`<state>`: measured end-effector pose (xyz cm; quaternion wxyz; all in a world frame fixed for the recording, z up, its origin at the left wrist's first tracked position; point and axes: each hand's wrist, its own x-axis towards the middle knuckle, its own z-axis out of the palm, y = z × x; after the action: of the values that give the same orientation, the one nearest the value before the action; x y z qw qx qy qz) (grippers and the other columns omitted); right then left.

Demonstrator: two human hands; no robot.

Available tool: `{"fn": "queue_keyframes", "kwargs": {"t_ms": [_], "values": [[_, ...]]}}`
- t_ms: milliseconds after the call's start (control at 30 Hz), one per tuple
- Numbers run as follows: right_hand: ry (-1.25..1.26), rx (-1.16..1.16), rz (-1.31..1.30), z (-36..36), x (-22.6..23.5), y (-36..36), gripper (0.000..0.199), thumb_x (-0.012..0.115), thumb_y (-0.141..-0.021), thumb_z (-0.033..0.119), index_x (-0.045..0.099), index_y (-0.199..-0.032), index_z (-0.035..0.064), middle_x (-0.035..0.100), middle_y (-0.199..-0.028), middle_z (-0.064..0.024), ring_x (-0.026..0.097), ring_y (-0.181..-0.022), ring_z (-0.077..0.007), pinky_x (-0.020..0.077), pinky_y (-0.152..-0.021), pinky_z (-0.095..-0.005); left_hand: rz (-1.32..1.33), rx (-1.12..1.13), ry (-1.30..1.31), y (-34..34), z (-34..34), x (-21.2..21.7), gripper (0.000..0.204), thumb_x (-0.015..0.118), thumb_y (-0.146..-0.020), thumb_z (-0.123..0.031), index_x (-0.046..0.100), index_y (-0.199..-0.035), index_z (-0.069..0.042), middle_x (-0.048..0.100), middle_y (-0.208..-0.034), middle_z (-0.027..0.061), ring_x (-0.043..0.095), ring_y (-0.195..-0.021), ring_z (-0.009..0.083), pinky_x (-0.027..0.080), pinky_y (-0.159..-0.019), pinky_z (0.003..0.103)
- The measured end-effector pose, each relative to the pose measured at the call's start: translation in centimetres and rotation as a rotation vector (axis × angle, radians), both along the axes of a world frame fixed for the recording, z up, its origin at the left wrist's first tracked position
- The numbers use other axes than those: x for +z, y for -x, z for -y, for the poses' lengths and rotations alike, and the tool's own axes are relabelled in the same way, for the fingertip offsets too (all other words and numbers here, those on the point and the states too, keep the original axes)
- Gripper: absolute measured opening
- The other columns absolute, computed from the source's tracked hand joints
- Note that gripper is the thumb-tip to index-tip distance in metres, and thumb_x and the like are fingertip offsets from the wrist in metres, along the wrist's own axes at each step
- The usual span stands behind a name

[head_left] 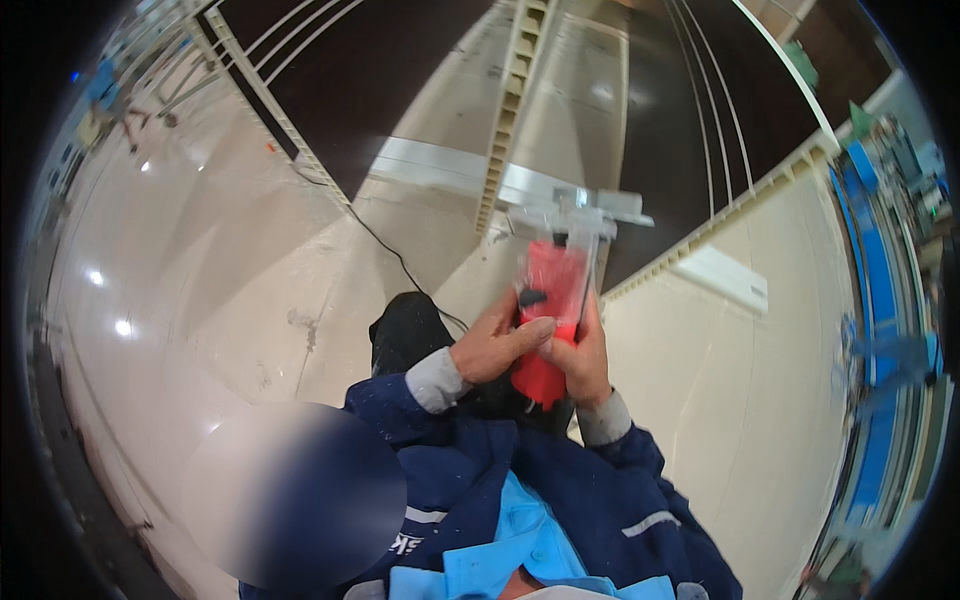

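A red handheld tool [541,380] is between my two hands, in front of my body. It has a black knob or switch on its side and a blurred, pale metal bracket [600,212] at its far end; its exact kind is not clear. My left hand [497,342] wraps its left side, the thumb lying across the red body. From the right, my right hand [583,358] grips it, its thumb pressed on the front. Motion smears the far part of the tool.
Cream-edged dark panels [690,150] with pale rods stand ahead of me. A black cable [400,262] runs over the pale floor [200,330] toward my dark trouser leg. White strips lie on the floor. Blue equipment [880,300] lines the far right; a person [112,95] is far left.
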<state>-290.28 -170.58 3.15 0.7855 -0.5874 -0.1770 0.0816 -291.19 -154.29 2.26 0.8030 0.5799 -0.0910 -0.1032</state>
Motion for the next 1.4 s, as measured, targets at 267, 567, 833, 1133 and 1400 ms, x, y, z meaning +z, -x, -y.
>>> {"fn": "queue_keyframes", "kwargs": {"t_ms": [267,567,833,1133,1400], "values": [[-0.410,-0.017,-0.485,-5.5,1.7,4.8,0.048,0.068,-0.096,0.028,0.053,-0.133,0.0010,0.067,-0.115,-0.0146,0.071,-0.094,-0.0259,0.0628,-0.078,-0.0410,0.729,-0.011,-0.457,7.0,-9.1,-0.1,0.103,0.086,-0.081,-0.038,0.033,-0.160,0.002,0.039,-0.161,0.0243,0.049,-0.141,0.0348,0.041,-0.114,0.044],[-0.606,0.000,-0.659,-10.0,2.2,2.5,0.032,0.061,-0.101,0.030,0.060,-0.116,0.0026,0.069,-0.103,-0.0122,0.071,-0.088,-0.0253,0.0622,-0.077,-0.0408,0.660,0.181,-0.582,6.4,-12.1,2.9,0.067,0.086,-0.080,-0.027,0.063,-0.139,-0.005,0.067,-0.135,0.0229,0.068,-0.118,0.0349,0.052,-0.104,0.040],[-0.571,-0.005,-0.642,-12.7,1.8,0.0,0.028,0.061,-0.101,0.029,0.060,-0.114,0.0043,0.070,-0.100,-0.0121,0.070,-0.087,-0.0258,0.0606,-0.077,-0.0411,0.788,0.323,-0.783,5.3,-13.3,5.8,0.053,0.083,-0.072,-0.010,0.072,-0.123,-0.004,0.074,-0.122,0.0175,0.075,-0.101,0.0301,0.060,-0.087,0.039],[-0.338,-0.115,-0.541,-13.9,-1.4,-0.2,0.027,0.065,-0.099,0.029,0.064,-0.114,0.0059,0.070,-0.101,-0.0084,0.068,-0.090,-0.0198,0.0570,-0.081,-0.0356,0.767,0.335,-0.862,5.5,-13.8,4.7,0.023,0.072,-0.080,-0.021,0.069,-0.100,-0.010,0.068,-0.088,0.0122,0.069,-0.078,0.0339,0.055,-0.066,0.041],[-0.323,0.039,-0.588,-12.9,-2.0,3.1,0.038,0.058,-0.102,0.037,0.057,-0.121,0.0043,0.069,-0.097,-0.0104,0.070,-0.084,-0.0235,0.0589,-0.072,-0.0387,0.314,0.325,-0.516,6.8,-15.1,1.3,0.034,0.070,-0.092,-0.024,0.069,-0.120,-0.005,0.074,-0.105,0.0118,0.072,-0.093,0.0215,0.056,-0.084,0.032]]}}
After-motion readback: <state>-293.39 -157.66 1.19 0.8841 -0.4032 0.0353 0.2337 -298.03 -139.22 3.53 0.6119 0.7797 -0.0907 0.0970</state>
